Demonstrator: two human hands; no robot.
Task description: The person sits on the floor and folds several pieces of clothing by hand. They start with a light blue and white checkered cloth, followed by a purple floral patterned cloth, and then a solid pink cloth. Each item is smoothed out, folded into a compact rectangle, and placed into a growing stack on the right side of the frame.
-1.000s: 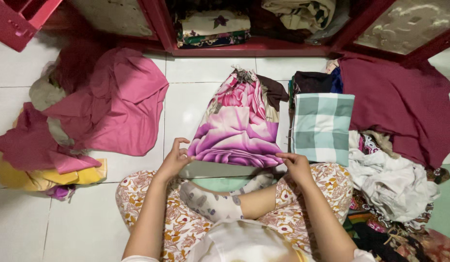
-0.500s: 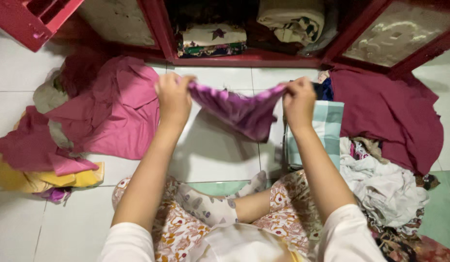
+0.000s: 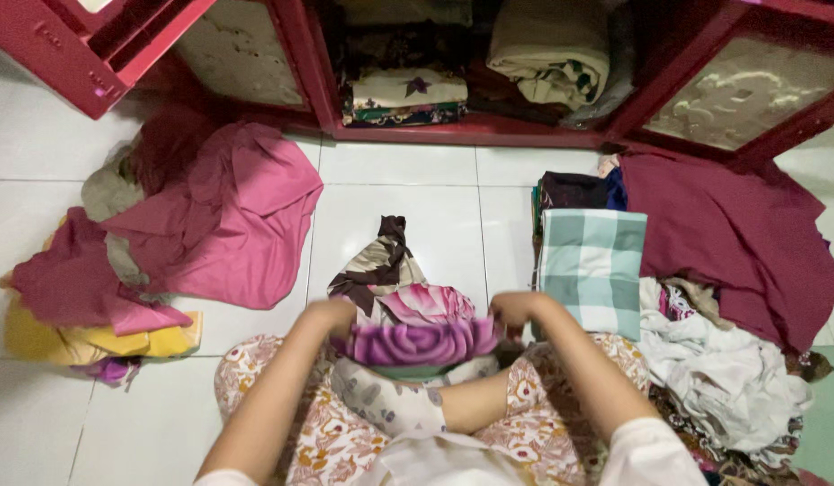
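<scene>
A purple and pink floral cloth [image 3: 408, 310] lies on the white tiled floor in front of my crossed legs, its brown patterned end pointing toward the cabinet. My left hand [image 3: 331, 317] grips its near left corner. My right hand [image 3: 510, 310] grips the near right corner. The purple edge is stretched between them just above my socked foot [image 3: 385, 394].
A folded green checked cloth [image 3: 592, 265] sits on a stack to the right, beside maroon fabric [image 3: 732, 229] and a heap of white clothes [image 3: 723, 355]. Pink cloth [image 3: 224, 211] is piled left. A red cabinet [image 3: 471, 130] with folded linens stands ahead.
The cloth was lifted up and held stretched toward the cabinet, then brought back down; it now lies on the floor turned over, both hands low at its near edge.
</scene>
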